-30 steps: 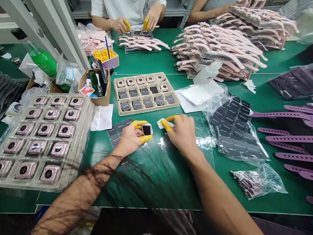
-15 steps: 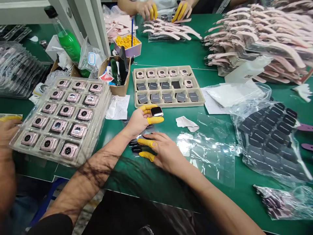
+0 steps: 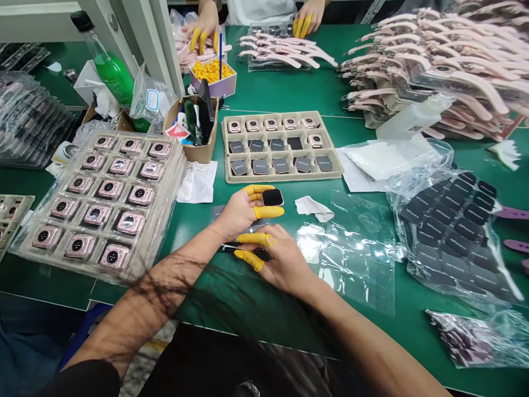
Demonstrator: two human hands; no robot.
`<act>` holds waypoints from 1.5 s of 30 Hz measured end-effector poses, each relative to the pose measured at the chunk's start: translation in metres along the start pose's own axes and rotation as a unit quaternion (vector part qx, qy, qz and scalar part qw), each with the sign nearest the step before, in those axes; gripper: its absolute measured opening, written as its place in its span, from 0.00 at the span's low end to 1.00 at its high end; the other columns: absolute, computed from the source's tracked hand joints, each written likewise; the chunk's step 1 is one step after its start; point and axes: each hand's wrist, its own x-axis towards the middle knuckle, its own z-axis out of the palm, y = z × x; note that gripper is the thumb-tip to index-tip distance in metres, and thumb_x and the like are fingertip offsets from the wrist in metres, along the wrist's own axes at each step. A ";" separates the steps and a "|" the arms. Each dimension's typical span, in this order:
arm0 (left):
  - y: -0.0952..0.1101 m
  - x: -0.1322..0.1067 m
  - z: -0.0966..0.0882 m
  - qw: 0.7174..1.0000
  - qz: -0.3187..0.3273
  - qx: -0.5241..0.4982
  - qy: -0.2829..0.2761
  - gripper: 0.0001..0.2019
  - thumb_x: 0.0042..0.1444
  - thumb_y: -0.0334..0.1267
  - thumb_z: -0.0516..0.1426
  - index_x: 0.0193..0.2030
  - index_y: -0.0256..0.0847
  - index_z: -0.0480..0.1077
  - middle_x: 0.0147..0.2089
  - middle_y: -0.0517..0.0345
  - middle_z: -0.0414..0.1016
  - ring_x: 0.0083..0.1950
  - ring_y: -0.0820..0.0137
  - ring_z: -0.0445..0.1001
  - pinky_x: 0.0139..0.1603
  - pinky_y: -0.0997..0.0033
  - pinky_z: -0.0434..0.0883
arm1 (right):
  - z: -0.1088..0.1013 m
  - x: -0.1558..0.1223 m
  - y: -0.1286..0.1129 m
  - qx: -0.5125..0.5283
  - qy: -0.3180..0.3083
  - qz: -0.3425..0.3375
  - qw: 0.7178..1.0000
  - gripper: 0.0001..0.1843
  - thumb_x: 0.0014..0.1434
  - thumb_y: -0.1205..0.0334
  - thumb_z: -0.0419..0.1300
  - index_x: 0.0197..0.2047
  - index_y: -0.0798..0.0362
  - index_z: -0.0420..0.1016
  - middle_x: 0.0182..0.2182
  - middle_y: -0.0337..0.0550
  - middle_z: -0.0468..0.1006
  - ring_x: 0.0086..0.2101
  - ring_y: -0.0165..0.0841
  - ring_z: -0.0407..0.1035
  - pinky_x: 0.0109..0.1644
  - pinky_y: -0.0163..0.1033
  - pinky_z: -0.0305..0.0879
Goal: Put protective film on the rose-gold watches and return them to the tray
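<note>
My left hand point(image 3: 239, 212), with yellow finger cots, grips a smartwatch case point(image 3: 273, 197) by its edges, its black screen facing up. Just below and to the right, my right hand point(image 3: 285, 255) also wears yellow cots. Its thumb and index finger close around the edge of a clear film sheet with dark labels point(image 3: 229, 247), seen nearly edge-on; part of it is hidden under my hands. Beyond them sits a beige tray point(image 3: 285, 179) of pink watch cases and dark grey square pieces. A crumpled white wipe point(image 3: 314, 209) lies right of my left hand.
Stacked clear trays of pink watch cases point(image 3: 109, 187) stand left. Clear film point(image 3: 351, 264) and a bag of dark stickers point(image 3: 450, 231) lie right. Behind are a cardboard box point(image 3: 198, 151), a green bottle point(image 3: 113, 77), piled pink straps point(image 3: 413, 71) and a co-worker's hands point(image 3: 308, 19).
My left hand has shifted slightly right with the watch case. The film sheet at my right hand has tipped up. A neighbour's hand left the left edge; the opposite co-worker's hand reached toward the straps.
</note>
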 end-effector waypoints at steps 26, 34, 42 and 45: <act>-0.003 -0.013 0.006 0.918 0.047 0.392 -0.032 0.30 0.45 0.30 0.68 0.58 0.39 0.74 0.30 0.61 0.74 0.33 0.73 0.73 0.41 0.74 0.72 | -0.060 0.015 0.034 0.356 0.140 0.470 0.795 0.24 0.30 0.54 0.80 0.31 0.53 0.79 0.27 0.38 0.81 0.31 0.31 0.76 0.37 0.35 0.75; -0.002 -0.013 0.008 0.908 0.048 0.416 -0.033 0.29 0.46 0.31 0.67 0.58 0.38 0.75 0.30 0.61 0.75 0.32 0.73 0.73 0.39 0.75 0.72 | -0.060 0.017 0.030 0.345 0.131 0.470 0.802 0.24 0.31 0.54 0.80 0.30 0.53 0.79 0.27 0.38 0.80 0.29 0.31 0.75 0.34 0.35 0.75; -0.002 -0.012 0.006 0.906 0.045 0.419 -0.035 0.28 0.45 0.32 0.68 0.57 0.39 0.75 0.30 0.61 0.75 0.33 0.73 0.74 0.40 0.75 0.72 | -0.059 0.017 0.029 0.347 0.135 0.456 0.808 0.21 0.33 0.53 0.79 0.29 0.53 0.79 0.29 0.39 0.81 0.31 0.32 0.76 0.37 0.37 0.76; -0.001 -0.012 0.007 0.903 0.048 0.426 -0.033 0.28 0.45 0.31 0.68 0.56 0.39 0.75 0.30 0.61 0.75 0.33 0.73 0.74 0.39 0.75 0.72 | -0.058 0.017 0.031 0.351 0.135 0.454 0.808 0.20 0.34 0.54 0.79 0.29 0.53 0.79 0.28 0.39 0.81 0.31 0.31 0.76 0.37 0.36 0.76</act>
